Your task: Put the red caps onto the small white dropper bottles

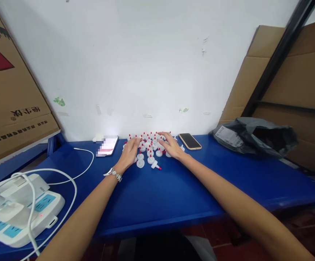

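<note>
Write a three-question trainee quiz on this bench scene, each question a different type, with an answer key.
1. True or false: both the left hand and the right hand rest on the cluster of white caps with red tips.
2. Multiple choice: what lies just right of the caps on the blue table? A) power strip B) face-down phone in a tan case C) grey plastic bag
3. Fill in: the wrist of the left hand wears a silver ____.

Key: 1 true; 2 B; 3 watch.
</note>
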Demonstrator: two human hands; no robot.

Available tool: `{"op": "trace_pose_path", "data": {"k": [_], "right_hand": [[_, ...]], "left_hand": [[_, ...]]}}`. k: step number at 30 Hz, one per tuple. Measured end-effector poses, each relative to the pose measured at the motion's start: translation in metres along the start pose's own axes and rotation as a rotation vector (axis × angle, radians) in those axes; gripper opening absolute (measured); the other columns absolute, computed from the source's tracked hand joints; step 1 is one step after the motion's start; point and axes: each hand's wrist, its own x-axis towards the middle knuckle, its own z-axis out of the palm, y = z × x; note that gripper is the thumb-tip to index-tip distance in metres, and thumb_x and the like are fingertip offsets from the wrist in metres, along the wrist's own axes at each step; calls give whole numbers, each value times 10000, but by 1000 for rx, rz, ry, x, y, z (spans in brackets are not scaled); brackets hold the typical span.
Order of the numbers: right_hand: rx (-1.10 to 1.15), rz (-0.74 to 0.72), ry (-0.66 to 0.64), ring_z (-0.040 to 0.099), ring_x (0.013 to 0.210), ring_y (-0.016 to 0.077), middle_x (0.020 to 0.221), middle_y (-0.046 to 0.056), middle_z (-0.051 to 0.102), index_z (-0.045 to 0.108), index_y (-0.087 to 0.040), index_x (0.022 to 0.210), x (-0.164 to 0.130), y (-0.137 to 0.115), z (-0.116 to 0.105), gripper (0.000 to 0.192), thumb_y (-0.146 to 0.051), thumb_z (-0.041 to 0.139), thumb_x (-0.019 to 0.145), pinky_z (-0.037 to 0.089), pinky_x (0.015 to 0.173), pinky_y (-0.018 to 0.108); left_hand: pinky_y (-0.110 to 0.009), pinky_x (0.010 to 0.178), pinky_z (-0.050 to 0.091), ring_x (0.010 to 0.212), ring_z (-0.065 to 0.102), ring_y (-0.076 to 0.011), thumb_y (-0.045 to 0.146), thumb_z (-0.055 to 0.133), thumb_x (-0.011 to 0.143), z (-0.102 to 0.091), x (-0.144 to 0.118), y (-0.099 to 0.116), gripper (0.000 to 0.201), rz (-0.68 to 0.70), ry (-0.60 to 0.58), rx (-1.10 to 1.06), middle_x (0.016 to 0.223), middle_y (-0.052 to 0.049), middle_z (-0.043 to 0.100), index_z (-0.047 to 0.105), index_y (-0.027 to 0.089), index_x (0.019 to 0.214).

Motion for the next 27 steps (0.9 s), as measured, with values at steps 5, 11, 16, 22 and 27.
{"op": "trace_pose_path", "data": {"k": [5,11,16,22,27], "right_hand": [[-249,132,40,309,1406,305,1427,87,474,550,-302,1315,-21,1,-27,458,-508,299,993,147,1139,600],[-93,261,-129,343,1404,256,1470,141,412,491,-206,1391,-41,23,-22,493,-439,317,992,202,1185,475],[228,192,-117,485,1291,200,1367,105,536,538,-210,1309,-33,29,-9,406,-227,426,918,327,1133,412],[685,374,-40,560,1189,191,1223,78,630,607,-218,1125,-35,23,-17,309,-203,524,828,404,1065,391],[1045,523,-33,605,1118,176,1130,73,669,628,-199,1055,-39,9,-26,341,-157,508,738,410,1061,351]], "left_hand": [[-502,1113,315,1335,419,-317,679,503,847,5,-13,10,673,286,-131,329,1425,-93,497,487,255,1369],[-523,1075,321,1293,459,-325,581,498,896,34,-2,12,550,374,-213,575,1398,-110,527,525,250,1335],[-513,1021,361,1207,513,-321,433,378,983,33,8,11,397,306,-84,617,1318,-134,563,586,204,1231],[-492,1105,311,1322,413,-296,549,401,956,22,-22,37,497,426,-97,510,1409,-115,485,520,225,1312],[-536,1125,276,1387,337,-327,666,482,873,42,-38,54,678,563,-273,494,1503,-109,396,421,274,1423]]}}
